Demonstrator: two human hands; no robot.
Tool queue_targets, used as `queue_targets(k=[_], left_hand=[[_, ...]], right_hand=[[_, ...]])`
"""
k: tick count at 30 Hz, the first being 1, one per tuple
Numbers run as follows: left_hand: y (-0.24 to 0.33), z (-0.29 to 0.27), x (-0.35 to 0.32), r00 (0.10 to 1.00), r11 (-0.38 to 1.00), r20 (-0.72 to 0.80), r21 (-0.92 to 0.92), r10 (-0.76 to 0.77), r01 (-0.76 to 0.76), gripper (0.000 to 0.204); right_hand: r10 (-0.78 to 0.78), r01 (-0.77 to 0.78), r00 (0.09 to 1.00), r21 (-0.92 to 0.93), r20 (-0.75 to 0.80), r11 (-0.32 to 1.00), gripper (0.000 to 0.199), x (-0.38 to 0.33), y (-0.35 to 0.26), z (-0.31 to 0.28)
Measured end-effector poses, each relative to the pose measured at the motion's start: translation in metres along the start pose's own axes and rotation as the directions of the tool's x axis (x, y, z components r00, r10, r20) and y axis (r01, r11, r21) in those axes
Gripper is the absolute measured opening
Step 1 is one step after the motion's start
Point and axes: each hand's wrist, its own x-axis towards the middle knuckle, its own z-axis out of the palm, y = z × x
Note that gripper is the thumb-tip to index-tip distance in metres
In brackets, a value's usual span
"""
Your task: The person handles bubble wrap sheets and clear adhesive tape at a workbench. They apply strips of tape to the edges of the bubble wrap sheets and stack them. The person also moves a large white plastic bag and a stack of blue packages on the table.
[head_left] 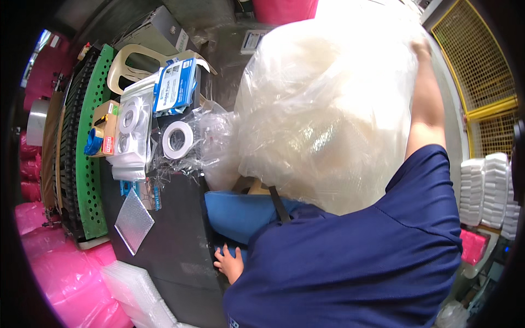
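My left hand (229, 263) rests at the edge of the dark table, fingers spread and holding nothing. My right arm stretches far forward along the side of a large, clear plastic bag (328, 126), which bulges with pale contents. At the bag's far right edge is my right hand (420, 49); glare and the plastic hide its fingers, so its grip cannot be made out. On the table, a small bubble-wrap pouch (134, 221) lies flat nearest my left hand. Farther along sits a roll of white tape (178, 140) among crumpled clear plastic.
Blue-and-white packs (175, 85), clear bags with more tape rolls (129, 116) and a cardboard box (106, 128) crowd the table. A green perforated rail (93, 147) runs along the left. Bubble-wrap sheets (134, 290) lie beside pink bags (71, 273). Yellow mesh (476, 60) stands right.
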Motion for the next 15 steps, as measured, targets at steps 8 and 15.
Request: queue_targets(k=[8,15], left_hand=[[0.008,0.000,-0.014,0.983,0.983,0.060,-0.050,-0.172,0.175,0.048],[0.009,-0.004,-0.010,0.994,0.995,0.049,-0.001,-0.099,0.099,0.048]], right_hand=[[-0.534,0.154,0.420,0.522,0.734,0.839,0.021,-0.262,-0.247,-0.134],[0.054,0.628,0.321,-0.256,0.945,0.735,0.076,-0.230,-0.196,-0.056]])
